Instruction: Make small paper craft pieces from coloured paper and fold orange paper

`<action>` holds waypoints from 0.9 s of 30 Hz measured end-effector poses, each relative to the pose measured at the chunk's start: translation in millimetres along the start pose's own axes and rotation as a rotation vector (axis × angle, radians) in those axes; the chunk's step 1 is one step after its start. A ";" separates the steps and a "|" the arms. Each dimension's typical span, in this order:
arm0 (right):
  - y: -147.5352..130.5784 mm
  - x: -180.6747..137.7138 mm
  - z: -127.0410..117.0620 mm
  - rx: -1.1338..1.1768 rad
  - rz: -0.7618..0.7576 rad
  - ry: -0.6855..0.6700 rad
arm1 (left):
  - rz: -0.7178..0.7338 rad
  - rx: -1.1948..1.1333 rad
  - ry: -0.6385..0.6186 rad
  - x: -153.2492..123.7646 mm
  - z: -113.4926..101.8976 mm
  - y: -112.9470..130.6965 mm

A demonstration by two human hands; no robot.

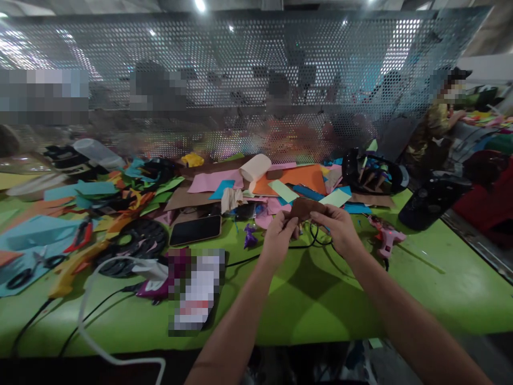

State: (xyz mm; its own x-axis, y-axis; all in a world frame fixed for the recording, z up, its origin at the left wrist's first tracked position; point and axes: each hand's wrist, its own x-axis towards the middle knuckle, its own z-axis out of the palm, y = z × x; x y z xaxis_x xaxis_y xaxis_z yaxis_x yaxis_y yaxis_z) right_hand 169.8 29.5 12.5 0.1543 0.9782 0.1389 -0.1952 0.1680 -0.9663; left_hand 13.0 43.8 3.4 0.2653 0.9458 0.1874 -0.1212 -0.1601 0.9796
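Between my two hands, above the green tabletop [320, 310], is a small brown piece that looks like paper or felt [306, 208]. My left hand [279, 235] pinches its left end, thumb on the near side. The right end is gripped by the thumb and fingers of my right hand [339, 227]. Just behind the piece lie pale green paper strips [284, 191] and orange paper [310, 179]. A small purple object [250, 236] rests left of my left hand. To the right of my right hand is a pink glue gun [388, 238].
Scissors [34, 264], a yellow glue gun [80, 262], a purple glue gun [160, 283] and a phone [195, 230] lie to the left. A dark bottle [433, 200] lies at right. Behind stands a perforated metal screen [240, 64]. A person [438, 117] sits far right.
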 end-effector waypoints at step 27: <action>-11.4 4.2 -8.0 -0.129 -0.045 0.069 | 0.102 0.390 -0.060 -0.7 -9.3 -4.6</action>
State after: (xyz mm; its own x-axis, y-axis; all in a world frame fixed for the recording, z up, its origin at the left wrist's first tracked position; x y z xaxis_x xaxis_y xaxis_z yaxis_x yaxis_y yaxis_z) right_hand 180.4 30.7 22.4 0.2269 0.9586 0.1722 -0.0608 0.1904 -0.9798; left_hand 4.4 46.5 -1.9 0.3275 0.9031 0.2779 0.2192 -0.3587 0.9074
